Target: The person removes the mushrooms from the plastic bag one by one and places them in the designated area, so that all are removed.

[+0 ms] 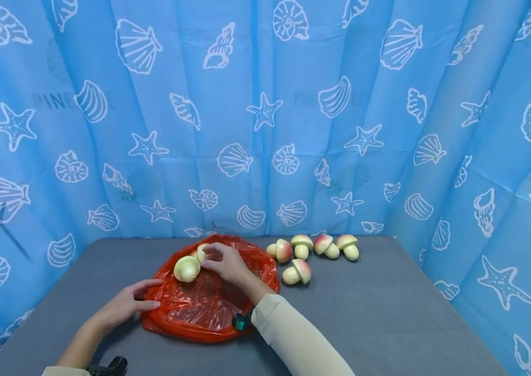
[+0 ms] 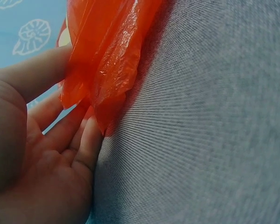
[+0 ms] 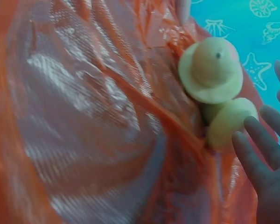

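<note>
Red crinkly plastic makes up the bag (image 1: 209, 303), which lies flat and shiny on the grey bench (image 1: 388, 313), near its left front part. Two toy mushrooms (image 1: 187, 268) sit on the bag's far side, pale yellow-green, smooth and round-capped. The right hand (image 1: 228, 263) is over the bag, its fingers (image 3: 256, 154) spread and loosely bent, the tips touching the farther mushroom. The left hand (image 1: 126, 305) lies at the bag's left edge with its fingers (image 2: 51, 74) straight, touching the thin plastic. To the right of the bag, five more toy mushrooms (image 1: 314, 248) with pink and green caps lie close together. The bench has a fine woven cloth top, with open room on the right and front. Blue curtains (image 1: 265, 104) with white shells and stars hang around it.
</note>
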Available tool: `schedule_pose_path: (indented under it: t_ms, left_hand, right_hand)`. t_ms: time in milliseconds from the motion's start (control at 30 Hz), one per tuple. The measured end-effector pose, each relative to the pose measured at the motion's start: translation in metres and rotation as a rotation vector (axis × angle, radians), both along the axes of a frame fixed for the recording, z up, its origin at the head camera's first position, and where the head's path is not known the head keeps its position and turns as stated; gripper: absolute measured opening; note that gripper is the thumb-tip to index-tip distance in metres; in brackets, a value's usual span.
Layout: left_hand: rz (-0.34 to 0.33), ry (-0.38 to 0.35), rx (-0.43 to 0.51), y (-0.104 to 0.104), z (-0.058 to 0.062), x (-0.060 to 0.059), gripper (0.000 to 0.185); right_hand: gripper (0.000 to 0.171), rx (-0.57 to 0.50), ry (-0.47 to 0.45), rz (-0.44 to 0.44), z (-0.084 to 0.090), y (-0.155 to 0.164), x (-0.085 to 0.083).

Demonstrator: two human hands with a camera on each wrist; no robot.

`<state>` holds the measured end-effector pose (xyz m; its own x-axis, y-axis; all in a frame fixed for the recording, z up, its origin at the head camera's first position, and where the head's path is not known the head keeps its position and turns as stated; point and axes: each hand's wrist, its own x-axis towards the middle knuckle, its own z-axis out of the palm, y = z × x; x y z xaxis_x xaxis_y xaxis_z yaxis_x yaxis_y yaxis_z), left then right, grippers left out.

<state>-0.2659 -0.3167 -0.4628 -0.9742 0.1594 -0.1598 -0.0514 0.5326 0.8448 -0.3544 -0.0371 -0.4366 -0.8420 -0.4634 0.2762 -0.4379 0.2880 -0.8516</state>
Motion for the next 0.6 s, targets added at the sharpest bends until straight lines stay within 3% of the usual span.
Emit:
schedule_pose_path:
  t_ms: [267,600]
  left_hand:
    - [0.007,-0.003,-0.019,0.001,0.0,0.002,0.068]
    - [-0.009,0.014,-0.023,0.002,0.003,0.002,0.068]
  right_hand:
    - [0.044,0.013,-0.01,0.018,-0.013,-0.01,0.005]
    - [0.066,0.219,0.078,0.081,-0.015,-0.019,0.009]
